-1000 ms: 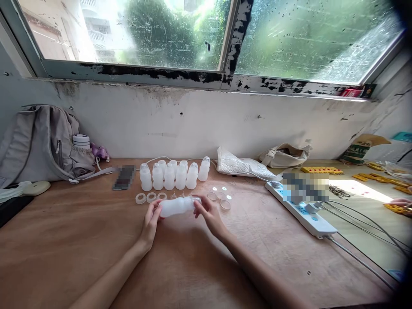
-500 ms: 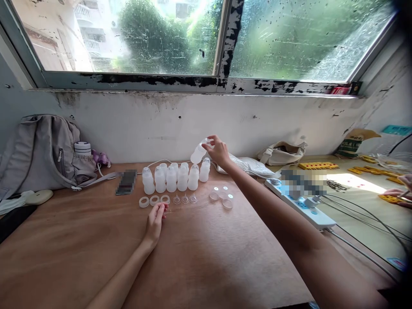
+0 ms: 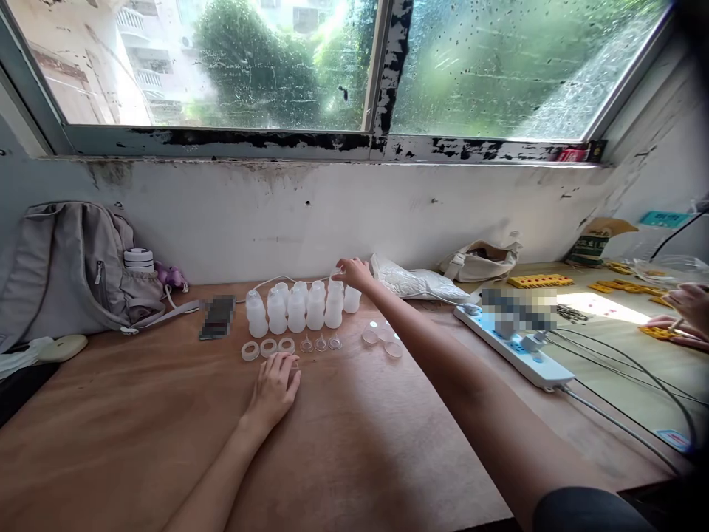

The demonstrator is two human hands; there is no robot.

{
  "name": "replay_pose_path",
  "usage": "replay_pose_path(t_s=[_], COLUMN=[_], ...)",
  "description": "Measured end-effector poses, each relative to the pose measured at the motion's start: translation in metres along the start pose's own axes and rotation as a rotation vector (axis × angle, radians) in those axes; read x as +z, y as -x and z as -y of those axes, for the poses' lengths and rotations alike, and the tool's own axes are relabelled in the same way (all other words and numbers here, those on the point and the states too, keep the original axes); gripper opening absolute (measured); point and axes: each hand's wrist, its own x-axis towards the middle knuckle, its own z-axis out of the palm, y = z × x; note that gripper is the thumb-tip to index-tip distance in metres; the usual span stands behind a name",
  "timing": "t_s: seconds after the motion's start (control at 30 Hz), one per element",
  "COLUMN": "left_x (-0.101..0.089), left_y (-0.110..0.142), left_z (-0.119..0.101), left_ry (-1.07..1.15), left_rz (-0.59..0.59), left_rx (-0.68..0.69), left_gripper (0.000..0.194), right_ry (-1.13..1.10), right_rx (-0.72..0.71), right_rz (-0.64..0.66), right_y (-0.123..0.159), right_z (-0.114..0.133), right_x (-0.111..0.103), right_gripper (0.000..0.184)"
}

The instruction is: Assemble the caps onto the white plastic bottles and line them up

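Several frosted white baby bottles (image 3: 296, 314) stand in two rows near the wall. My right hand (image 3: 355, 275) reaches to the back row at its right end, fingers closed on the top of a bottle (image 3: 335, 275) that the front row partly hides. Palm down on the table lies my left hand (image 3: 275, 390), fingers spread and slightly bent, just below the white collar rings (image 3: 269, 347). A small clear piece, hard to make out, shows by its fingertips. Beside the rings sit clear nipples (image 3: 320, 343). Further right are clear round caps (image 3: 393, 349) and small white discs (image 3: 373, 325).
A grey backpack (image 3: 77, 273) and a phone (image 3: 217, 318) are at the left. To the right lie a white plastic package (image 3: 415, 281), a beige bag (image 3: 481, 260) and a power strip (image 3: 512, 347) with cables. Another person's hands (image 3: 687, 310) handle yellow pieces at the far right.
My right hand has lowered the tilted bottle leftward into the back row. My left hand has turned palm down and its fingers have spread on the table.
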Motion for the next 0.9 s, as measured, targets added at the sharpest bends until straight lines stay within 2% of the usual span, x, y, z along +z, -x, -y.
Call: replay_pose_path(t_s=[0.4,0.53,0.63,0.77,0.9], left_x=[0.006,0.009,0.013,0.014,0.013], left_y=[0.0,0.001,0.001,-0.003,-0.01], left_z=[0.009,0.01,0.011,0.015,0.021], left_ry=[-0.195,-0.26,-0.307,-0.357,-0.371], left_rz=[-0.044,-0.068,-0.087,-0.092,-0.078], left_rx=[-0.031,-0.067,-0.071,-0.05,-0.043], left_gripper=[0.03,0.033,0.034,0.036,0.034], right_ry=[0.013,-0.05,-0.104,-0.192,-0.271], right_rx=[-0.041,-0.056,-0.072,-0.107,-0.121], right_rz=[0.028,-0.013,-0.089,-0.254,-0.316], right_y=[0.0,0.001,0.007,0.036,0.09], right_z=[-0.007,-0.01,-0.011,-0.004,0.006], right_x=[0.008,0.002,-0.008,-0.018,-0.002], right_gripper=[0.028,0.029,0.028,0.021,0.02])
